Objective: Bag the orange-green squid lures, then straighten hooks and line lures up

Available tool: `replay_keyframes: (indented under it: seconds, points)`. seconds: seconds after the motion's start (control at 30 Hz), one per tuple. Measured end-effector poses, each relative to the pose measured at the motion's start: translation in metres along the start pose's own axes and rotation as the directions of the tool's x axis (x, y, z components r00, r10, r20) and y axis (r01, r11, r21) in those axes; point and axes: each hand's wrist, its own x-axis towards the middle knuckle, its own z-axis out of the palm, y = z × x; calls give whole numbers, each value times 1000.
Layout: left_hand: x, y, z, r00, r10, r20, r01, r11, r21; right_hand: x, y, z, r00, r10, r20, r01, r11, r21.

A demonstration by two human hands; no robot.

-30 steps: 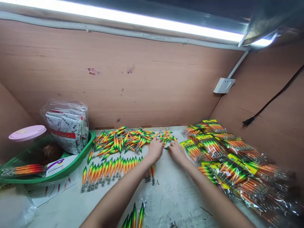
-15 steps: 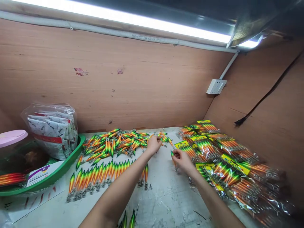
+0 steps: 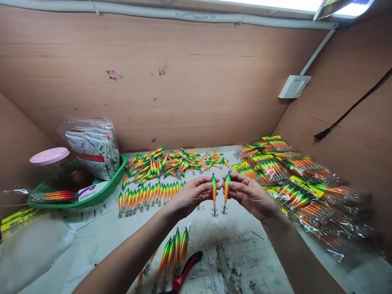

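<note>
My left hand (image 3: pixel 191 195) pinches a green-and-orange squid-jig lure (image 3: pixel 214 190), holding it upright with the hooks down. My right hand (image 3: pixel 249 194) pinches a second, matching lure (image 3: pixel 227 189) right beside it; the two lures hang side by side above the white tabletop (image 3: pixel 232 245). Behind the hands lies a loose heap of the same lures (image 3: pixel 167 161). A neat row of lures (image 3: pixel 150 192) is lined up to the left, and a short row (image 3: pixel 174 249) lies near my left forearm.
Bagged lures with yellow header cards (image 3: pixel 294 183) cover the right side. A green basket (image 3: pixel 101 192) at left holds a plastic bag of packets (image 3: pixel 93 149) and a pink-lidded jar (image 3: pixel 50 156). Red-handled pliers (image 3: pixel 185 269) lie near the front. Wooden walls enclose the bench.
Both hands drew back from the loose heap toward me, each now holding one lure upright side by side. The camera tilted down, showing the pliers and the near row.
</note>
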Motion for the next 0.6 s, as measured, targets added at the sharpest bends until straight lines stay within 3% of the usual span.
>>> replay_keyframes:
  seconds: [0.17,0.27,0.4,0.6]
  points:
    - [-11,1,5,999,21,27,-21,1000,-9,-10,-2,7,999,12,32,-13,1000,20]
    - [-9,-1,5,999,46,-2,-45,981,189,-12,-2,7,1000,0,21,0,1000,22]
    - [14,-12,-7,981,98,-167,25,790,612,3,12,-3,994,48,-99,-64,983,-170]
    - [70,-38,-25,881,212,-423,298,446,844,68,68,-24,933,170,-316,-306,837,-454]
